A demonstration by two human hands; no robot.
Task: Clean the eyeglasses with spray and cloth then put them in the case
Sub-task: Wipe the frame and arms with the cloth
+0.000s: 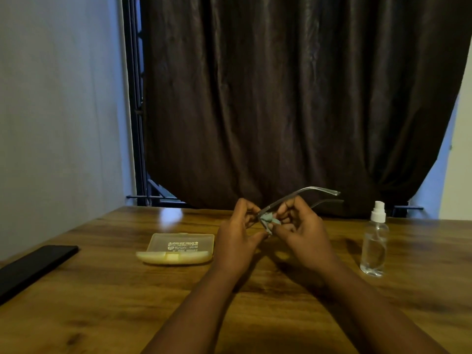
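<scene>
Glasses (301, 194) held up over the wood table (102, 290), thin grey arms pointing up & right. Left hand (236, 235) pinches the frame front. Right hand (300, 226) fingers curl round a small green cloth (270, 218) on the lens. Closed see-thru yellow plastic case (178, 247) lies left; its writing is too blurry. Clear spray bottle (374, 242), white top, stands right.

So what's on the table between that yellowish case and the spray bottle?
In the head view, only the person's two hands, raised above the table, holding the eyeglasses and cloth between case and spray bottle.
</scene>
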